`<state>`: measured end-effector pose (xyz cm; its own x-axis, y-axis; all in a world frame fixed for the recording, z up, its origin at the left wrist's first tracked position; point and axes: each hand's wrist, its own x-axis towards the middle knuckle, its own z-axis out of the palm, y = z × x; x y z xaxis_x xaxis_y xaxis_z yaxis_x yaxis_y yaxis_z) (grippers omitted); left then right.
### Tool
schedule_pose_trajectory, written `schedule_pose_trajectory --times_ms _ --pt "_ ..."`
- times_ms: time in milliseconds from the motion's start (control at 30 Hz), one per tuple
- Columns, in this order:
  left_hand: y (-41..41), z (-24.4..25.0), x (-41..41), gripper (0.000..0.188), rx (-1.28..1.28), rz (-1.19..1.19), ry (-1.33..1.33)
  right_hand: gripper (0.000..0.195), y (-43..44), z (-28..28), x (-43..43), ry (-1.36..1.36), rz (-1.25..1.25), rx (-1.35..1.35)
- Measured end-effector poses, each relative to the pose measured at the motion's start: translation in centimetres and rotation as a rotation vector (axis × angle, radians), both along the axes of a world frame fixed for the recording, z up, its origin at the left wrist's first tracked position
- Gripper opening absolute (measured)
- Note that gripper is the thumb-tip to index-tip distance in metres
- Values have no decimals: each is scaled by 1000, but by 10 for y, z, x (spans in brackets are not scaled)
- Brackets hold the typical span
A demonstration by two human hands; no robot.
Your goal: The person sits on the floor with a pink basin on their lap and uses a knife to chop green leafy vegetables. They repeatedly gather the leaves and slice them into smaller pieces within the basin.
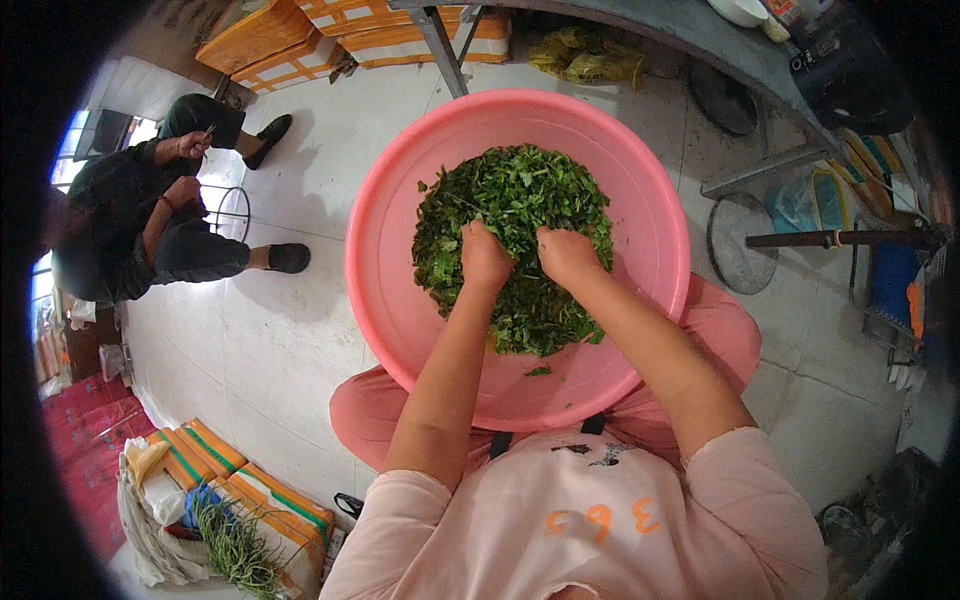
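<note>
A large pink plastic basin (637, 172) rests against my lap, with a broad heap of chopped leafy greens (525, 176) in it. My left hand (486, 255) has its fingers curled down into the middle of the heap, on the left side. Just to its right, my right hand (566, 253) is bent the same way, its fingertips at the greens. The two hands are a short way apart. What lies under the fingers of either hand is hidden. A few loose leaf bits (538, 371) lie on the basin floor near me.
Another person (112, 217) sits at the left, a thin green stem in one hand. A metal-legged table (645, 15) stands beyond the basin, yellow bags (589, 60) beneath it. Orange-and-white boxes (277, 499) with long green stalks (236, 544) are at lower left. A round-based stand (742, 244) is at right.
</note>
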<state>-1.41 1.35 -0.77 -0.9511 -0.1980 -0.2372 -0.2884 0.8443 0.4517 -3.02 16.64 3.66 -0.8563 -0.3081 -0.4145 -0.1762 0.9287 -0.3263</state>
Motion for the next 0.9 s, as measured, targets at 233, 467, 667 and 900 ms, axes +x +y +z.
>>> schedule_pose_trajectory --times_ms 233,467,667,900 --pt "1 20 10 86 -2 80 41 19 24 49 15 172 -4 -155" --pt "11 29 4 78 158 359 -94 9 37 108 53 199 85 -105" --pt "5 24 0 81 222 342 -125 8 38 92 52 179 124 -34" --pt "-2 34 21 75 107 104 104 11 37 80 45 225 100 -12"
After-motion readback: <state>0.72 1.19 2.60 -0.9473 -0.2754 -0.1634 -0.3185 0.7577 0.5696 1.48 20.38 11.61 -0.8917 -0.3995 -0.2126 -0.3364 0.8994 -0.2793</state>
